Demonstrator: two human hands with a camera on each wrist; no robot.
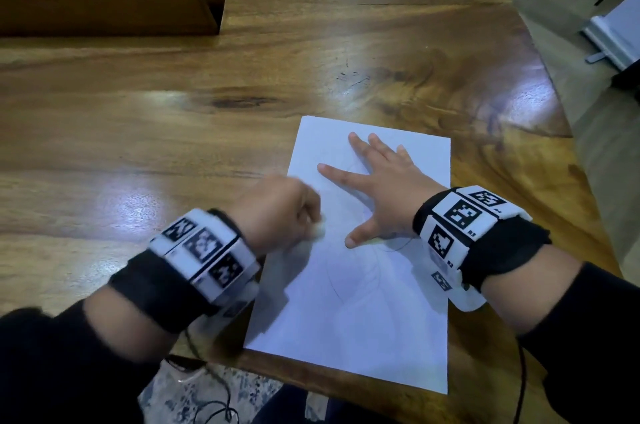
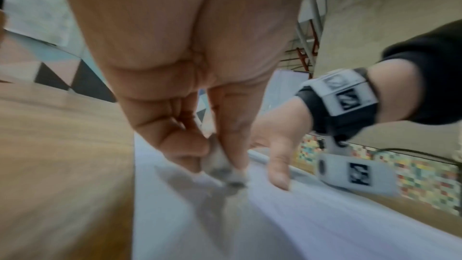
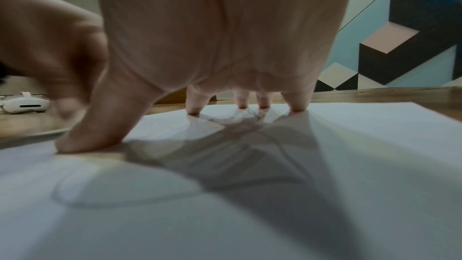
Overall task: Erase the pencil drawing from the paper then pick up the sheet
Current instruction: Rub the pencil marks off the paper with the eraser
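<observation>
Head view: the sheet (image 1: 363, 250) lies flat on the table (image 1: 173, 111), right hand (image 1: 377, 188) splayed on it as a clamp. Left wrist: left hand (image 2: 190, 106) pinches the eraser (image 2: 225, 173) — rubbing. Right wrist: fingertips (image 3: 193, 111) press down; faint lines (image 3: 275, 139) remain.

The left hand (image 1: 277, 212) was curled into a loose fist, its thumb and fingers (image 2: 175, 141) pinched together in a tight grip, blurred. The right hand (image 1: 384, 188) lay flat with fingers spread wide, fingertips (image 3: 193, 111) and thumb pressing down. Both wrists wore marker bands.
</observation>
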